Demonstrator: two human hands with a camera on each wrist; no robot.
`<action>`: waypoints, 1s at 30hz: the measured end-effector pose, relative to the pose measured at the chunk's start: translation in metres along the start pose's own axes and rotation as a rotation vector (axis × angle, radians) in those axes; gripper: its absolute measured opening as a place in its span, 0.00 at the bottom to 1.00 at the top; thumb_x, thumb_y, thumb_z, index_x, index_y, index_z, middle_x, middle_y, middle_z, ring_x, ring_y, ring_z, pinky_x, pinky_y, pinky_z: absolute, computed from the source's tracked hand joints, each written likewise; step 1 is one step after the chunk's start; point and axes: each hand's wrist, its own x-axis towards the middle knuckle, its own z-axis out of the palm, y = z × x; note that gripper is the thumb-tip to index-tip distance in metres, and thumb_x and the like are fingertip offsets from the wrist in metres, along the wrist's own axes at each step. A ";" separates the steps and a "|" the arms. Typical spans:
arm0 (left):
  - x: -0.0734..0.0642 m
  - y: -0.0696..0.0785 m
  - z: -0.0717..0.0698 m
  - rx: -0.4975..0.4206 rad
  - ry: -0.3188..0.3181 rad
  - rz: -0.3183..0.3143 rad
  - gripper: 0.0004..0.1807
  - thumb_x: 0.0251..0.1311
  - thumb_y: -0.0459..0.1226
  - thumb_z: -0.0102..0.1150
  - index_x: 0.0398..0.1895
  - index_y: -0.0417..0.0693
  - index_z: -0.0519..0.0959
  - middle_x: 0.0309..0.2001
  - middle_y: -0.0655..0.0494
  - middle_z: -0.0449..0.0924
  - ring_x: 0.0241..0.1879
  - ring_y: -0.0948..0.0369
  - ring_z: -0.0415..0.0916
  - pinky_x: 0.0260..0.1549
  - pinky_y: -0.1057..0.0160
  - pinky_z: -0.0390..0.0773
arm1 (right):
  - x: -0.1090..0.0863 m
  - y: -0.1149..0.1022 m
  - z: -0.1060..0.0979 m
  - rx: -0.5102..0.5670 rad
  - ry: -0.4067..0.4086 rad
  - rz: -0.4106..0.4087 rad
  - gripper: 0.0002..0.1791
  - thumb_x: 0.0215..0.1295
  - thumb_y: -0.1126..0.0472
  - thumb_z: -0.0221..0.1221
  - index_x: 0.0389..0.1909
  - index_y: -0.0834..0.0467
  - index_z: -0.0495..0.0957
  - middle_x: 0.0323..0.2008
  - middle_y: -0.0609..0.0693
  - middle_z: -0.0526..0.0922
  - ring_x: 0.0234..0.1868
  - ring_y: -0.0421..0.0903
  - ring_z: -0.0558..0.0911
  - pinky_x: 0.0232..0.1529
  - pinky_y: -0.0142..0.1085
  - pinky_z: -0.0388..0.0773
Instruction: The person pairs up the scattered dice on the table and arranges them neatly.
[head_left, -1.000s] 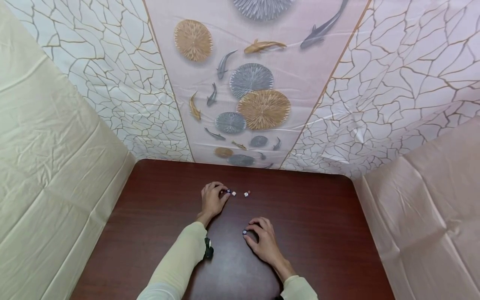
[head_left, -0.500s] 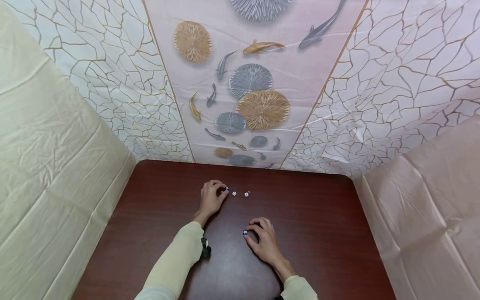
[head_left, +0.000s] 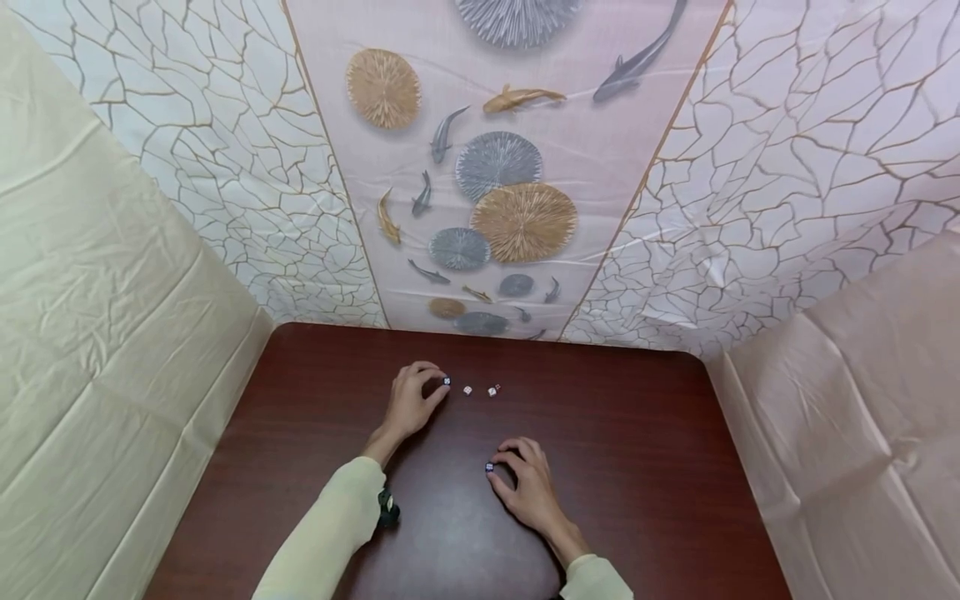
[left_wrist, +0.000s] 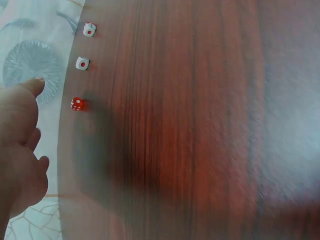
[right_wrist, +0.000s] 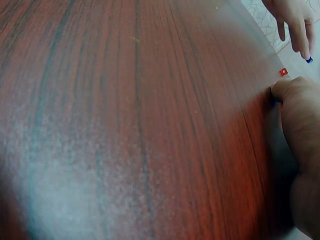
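Note:
At the far side of the table, my left hand [head_left: 408,400] pinches a blue die [head_left: 446,381] between fingertips and thumb. In the right wrist view, that blue die [right_wrist: 309,60] shows at the left fingertips, above a red die [right_wrist: 283,72]. The same red die [left_wrist: 77,104] lies on the wood in the left wrist view; the head view hides it behind the hand and blue die. Nearer the front, my right hand [head_left: 528,485] holds another blue die [head_left: 489,467] between thumb and forefinger, at the table. Its die is mostly hidden in the right wrist view.
Right of the left hand lie a white die [head_left: 468,390] and, farther along, a second white die [head_left: 492,391] with a small red die [head_left: 498,386] right behind it. The dark red wooden table [head_left: 637,467] meets a patterned cloth backdrop [head_left: 517,167] at its far edge.
My left hand has shifted left with its blue die, away from the white dice, and now covers the red die in the head view. The right hand stays in place with its die.

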 end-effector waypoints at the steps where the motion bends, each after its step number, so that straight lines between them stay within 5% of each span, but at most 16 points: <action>1: -0.003 0.001 -0.002 0.002 -0.011 0.009 0.12 0.73 0.38 0.76 0.55 0.44 0.92 0.62 0.45 0.87 0.66 0.41 0.79 0.71 0.33 0.74 | 0.000 0.000 0.000 -0.003 -0.003 0.001 0.12 0.60 0.61 0.83 0.43 0.54 0.92 0.53 0.56 0.88 0.63 0.60 0.82 0.66 0.59 0.74; 8: -0.030 0.006 -0.009 0.004 -0.072 0.076 0.11 0.73 0.37 0.77 0.54 0.45 0.92 0.60 0.48 0.87 0.61 0.46 0.83 0.64 0.39 0.82 | -0.001 -0.001 0.000 0.003 -0.020 0.020 0.12 0.62 0.61 0.83 0.44 0.53 0.92 0.55 0.56 0.88 0.65 0.60 0.81 0.68 0.59 0.74; 17: -0.063 0.013 0.004 0.049 -0.154 0.147 0.09 0.72 0.40 0.78 0.51 0.51 0.92 0.58 0.53 0.88 0.60 0.50 0.83 0.61 0.46 0.82 | 0.000 0.002 0.001 -0.017 -0.005 -0.005 0.13 0.60 0.61 0.83 0.43 0.54 0.92 0.53 0.56 0.88 0.63 0.60 0.81 0.67 0.56 0.73; 30: -0.100 0.020 0.044 0.082 -0.051 0.260 0.09 0.64 0.39 0.83 0.45 0.52 0.93 0.52 0.56 0.90 0.57 0.53 0.84 0.63 0.41 0.79 | -0.001 0.003 0.004 0.000 0.000 -0.012 0.12 0.61 0.62 0.83 0.43 0.55 0.92 0.53 0.56 0.88 0.63 0.61 0.81 0.66 0.58 0.72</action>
